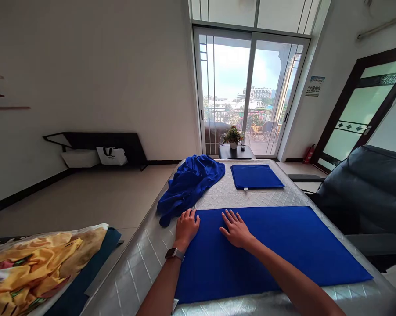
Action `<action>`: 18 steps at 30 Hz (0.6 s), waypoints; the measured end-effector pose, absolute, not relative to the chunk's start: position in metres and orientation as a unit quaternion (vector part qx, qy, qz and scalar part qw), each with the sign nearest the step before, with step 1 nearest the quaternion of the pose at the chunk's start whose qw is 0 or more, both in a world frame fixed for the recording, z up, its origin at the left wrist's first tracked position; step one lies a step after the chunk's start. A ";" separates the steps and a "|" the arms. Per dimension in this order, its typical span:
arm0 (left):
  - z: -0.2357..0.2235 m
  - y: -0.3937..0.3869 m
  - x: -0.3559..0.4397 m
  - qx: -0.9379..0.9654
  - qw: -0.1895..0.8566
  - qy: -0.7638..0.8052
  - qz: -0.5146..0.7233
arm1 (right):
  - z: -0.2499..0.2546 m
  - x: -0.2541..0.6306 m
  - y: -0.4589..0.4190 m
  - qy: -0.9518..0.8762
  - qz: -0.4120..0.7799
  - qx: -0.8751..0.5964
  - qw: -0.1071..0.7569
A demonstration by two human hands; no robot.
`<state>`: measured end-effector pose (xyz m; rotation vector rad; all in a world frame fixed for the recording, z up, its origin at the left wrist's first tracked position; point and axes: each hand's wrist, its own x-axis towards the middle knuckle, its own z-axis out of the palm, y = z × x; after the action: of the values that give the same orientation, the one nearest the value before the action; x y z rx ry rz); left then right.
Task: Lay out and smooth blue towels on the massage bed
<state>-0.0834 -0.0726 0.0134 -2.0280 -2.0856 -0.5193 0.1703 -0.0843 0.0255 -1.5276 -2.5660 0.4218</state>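
Observation:
A wide, flat royal-blue cloth [270, 254] lies spread across a quilted grey mattress [237, 195]. My left hand [186, 228], with a watch on its wrist, rests at the cloth's upper left corner and shows no grip. My right hand [235, 228] lies flat on the cloth with its fingers spread. Just beyond my left hand is a crumpled blue cloth [189, 186], heaped and touching the mattress. A neatly squared blue cloth [255, 176] lies flat at the far end of the mattress.
A dark padded armchair [365, 197] stands against the mattress's right side. Yellow-patterned bedding [30, 267] lies at lower left. Past the far end are a small dark table [236, 152] with a potted plant [232, 137] and a glass balcony door [250, 92].

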 end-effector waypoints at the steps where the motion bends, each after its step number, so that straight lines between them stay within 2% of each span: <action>1: 0.013 -0.073 -0.084 -0.683 0.093 -0.703 -0.175 | 0.024 0.168 -0.084 -0.847 0.146 -0.509 0.058; 9: 0.015 -0.073 -0.083 -0.685 0.083 -0.702 -0.174 | 0.018 0.218 -0.071 -0.820 0.141 -0.551 0.058; 18: 0.018 -0.073 -0.081 -0.685 0.083 -0.703 -0.172 | -0.006 0.383 -0.049 -0.711 0.077 -0.699 0.034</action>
<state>-0.0814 -0.0726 0.0183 -2.0436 -2.1001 -0.5143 0.3834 -0.0485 -0.0063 -2.1491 -2.1858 0.2362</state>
